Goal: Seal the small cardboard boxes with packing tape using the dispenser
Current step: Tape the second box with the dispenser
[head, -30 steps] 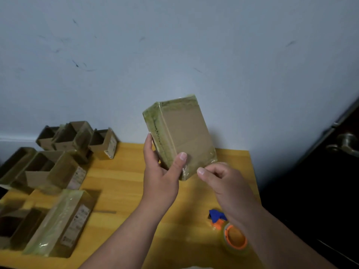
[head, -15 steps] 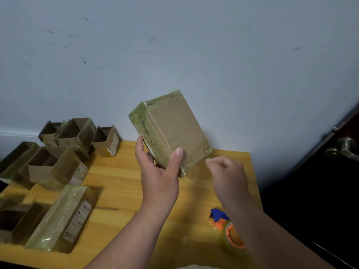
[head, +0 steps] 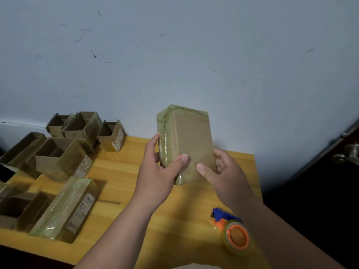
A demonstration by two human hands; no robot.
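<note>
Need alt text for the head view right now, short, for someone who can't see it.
Both hands, left and right, hold a tape-wrapped cardboard box upright above a wooden table. The tape dispenser lies near the right forearm; open boxes and one taped box sit left.

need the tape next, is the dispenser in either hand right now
No, the tape dispenser lies on the table while both the left hand and right hand hold the box.

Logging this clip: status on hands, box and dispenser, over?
Left hand and right hand both grip the taped box, held upright above the table. Tape dispenser lies idle by the right forearm. Nothing in the way.
</note>
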